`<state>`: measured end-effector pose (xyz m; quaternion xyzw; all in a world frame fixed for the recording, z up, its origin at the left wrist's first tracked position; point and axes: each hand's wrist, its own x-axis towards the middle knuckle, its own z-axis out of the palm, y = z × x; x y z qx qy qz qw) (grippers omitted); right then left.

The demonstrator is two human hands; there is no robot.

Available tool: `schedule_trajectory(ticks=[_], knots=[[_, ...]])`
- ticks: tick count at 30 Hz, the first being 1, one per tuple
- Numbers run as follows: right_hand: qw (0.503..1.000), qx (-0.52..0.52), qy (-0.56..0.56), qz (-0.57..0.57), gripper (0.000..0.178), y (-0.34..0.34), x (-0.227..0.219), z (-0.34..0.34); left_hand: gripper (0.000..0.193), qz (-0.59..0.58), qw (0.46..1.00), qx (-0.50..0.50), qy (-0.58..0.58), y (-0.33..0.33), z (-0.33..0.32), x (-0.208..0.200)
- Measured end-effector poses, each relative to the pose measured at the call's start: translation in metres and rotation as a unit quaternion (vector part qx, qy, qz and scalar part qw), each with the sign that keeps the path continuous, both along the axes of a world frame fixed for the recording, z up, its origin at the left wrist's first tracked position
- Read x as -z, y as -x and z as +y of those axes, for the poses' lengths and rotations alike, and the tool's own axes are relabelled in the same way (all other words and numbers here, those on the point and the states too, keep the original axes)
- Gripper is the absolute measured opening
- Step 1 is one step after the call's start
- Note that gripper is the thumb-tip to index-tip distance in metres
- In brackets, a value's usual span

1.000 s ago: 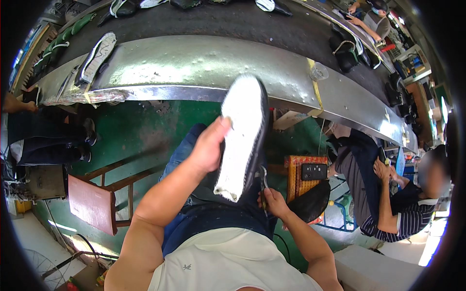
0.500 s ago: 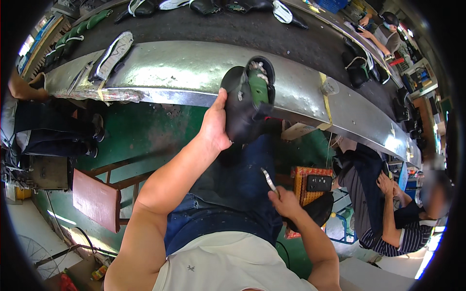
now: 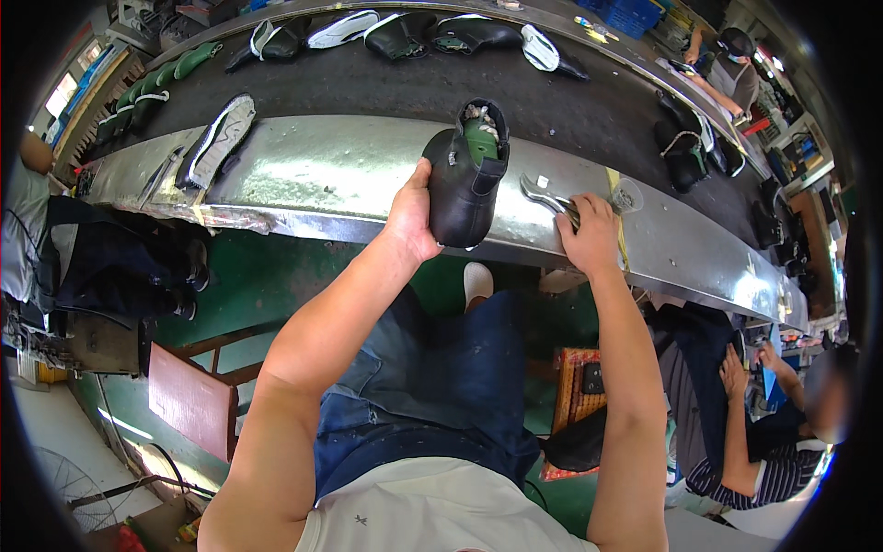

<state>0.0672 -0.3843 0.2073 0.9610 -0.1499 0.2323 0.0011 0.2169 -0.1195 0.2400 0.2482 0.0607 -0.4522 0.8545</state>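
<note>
My left hand (image 3: 412,213) grips a black shoe (image 3: 455,202) by its side, holding it above the metal ledge's front edge. A green shoe last (image 3: 481,140) shows inside the shoe's opening. On the right, my right hand (image 3: 591,232) is at the ledge, its fingers curled over the handles of metal pincers (image 3: 537,190). The pincers' curved head points away to the left, at the ledge surface. Part of the handles is hidden under my fingers.
The metal ledge (image 3: 340,170) runs along a dark conveyor belt (image 3: 331,83) bearing several black shoes. A clear cup (image 3: 627,195) stands by my right hand. A shoe with a white sole (image 3: 221,138) lies left. Co-workers are at both sides. A stool (image 3: 191,400) stands lower left.
My right hand has moved from near my lap up to the ledge with the pincers. The shoe in my left hand has tilted more upright. My view has shifted slightly.
</note>
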Motion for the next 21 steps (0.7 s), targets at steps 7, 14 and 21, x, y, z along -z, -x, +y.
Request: schedule_trajectory(ticks=[7,14,21], knots=[[0.993,-0.05,-0.044,-0.093,0.042,0.002,0.003,-0.007,0.066,0.006,1.0,-0.023,0.015,-0.006,-0.015,-0.006],[0.981,-0.118,-0.007,-0.152,0.057,0.01,-0.006,0.013,0.067,0.007,0.998,0.001,0.059,0.043,0.021,-0.021],[0.819,-0.403,-0.405,-0.056,0.106,-0.006,-0.074,0.144,0.065,-0.041,0.997,-0.002,-0.06,0.054,0.028,-0.055]])
